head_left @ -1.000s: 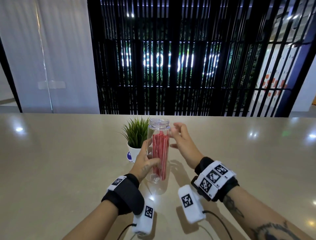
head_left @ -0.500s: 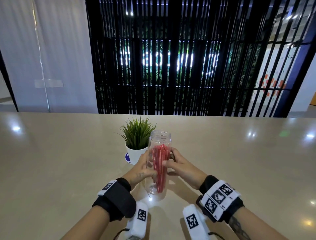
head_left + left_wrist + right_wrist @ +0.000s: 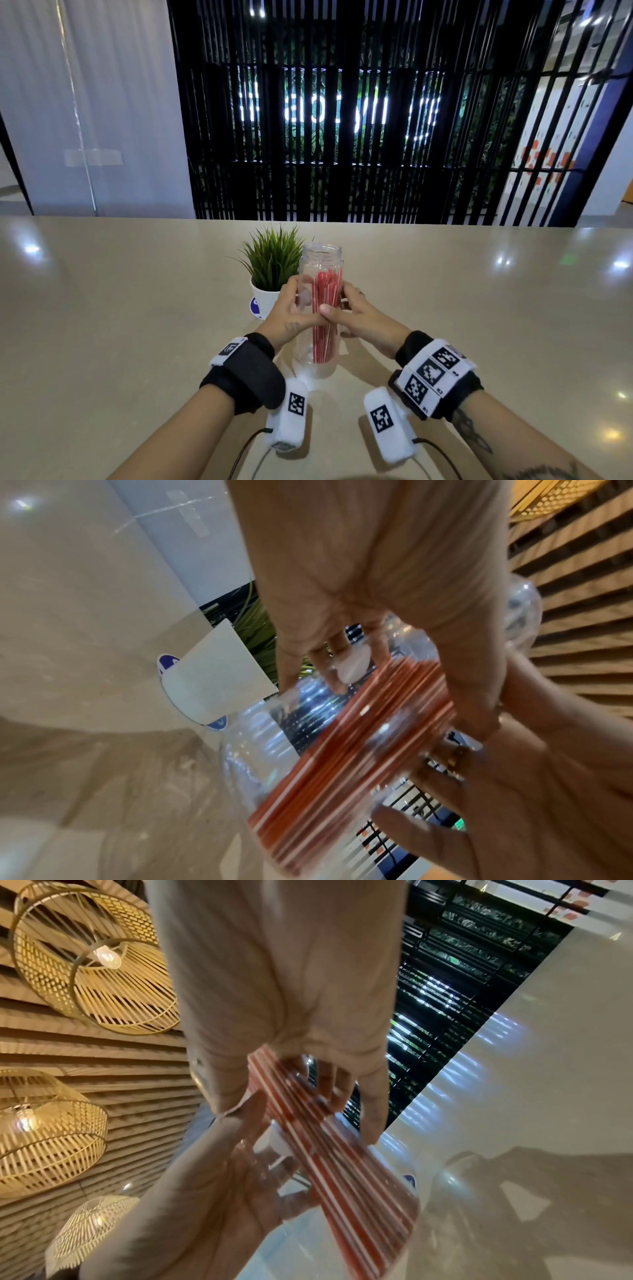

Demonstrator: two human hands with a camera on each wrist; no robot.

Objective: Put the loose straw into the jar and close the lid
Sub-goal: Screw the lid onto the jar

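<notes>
A tall clear jar (image 3: 322,260) stands upright on the beige table (image 3: 137,325), its threaded mouth uncovered. A bundle of red-and-white striped straws (image 3: 325,308) stands inside it, tops below the rim. My left hand (image 3: 291,313) wraps the jar's middle from the left, thumb across the front. My right hand (image 3: 359,313) wraps it from the right at the same height, thumb touching the left thumb. The left wrist view shows the straws (image 3: 359,737) blurred through the jar wall (image 3: 260,750). They also show in the right wrist view as straws (image 3: 342,1164). No lid or loose straw is in view.
A small green plant in a white pot (image 3: 263,301) stands just behind and left of the jar, close to my left fingers. Wide bare tabletop lies on both sides. A black slatted screen (image 3: 342,137) rises beyond the far edge.
My right hand came down from beside the jar's mouth and closed round its middle. The left hand kept its hold on the jar.
</notes>
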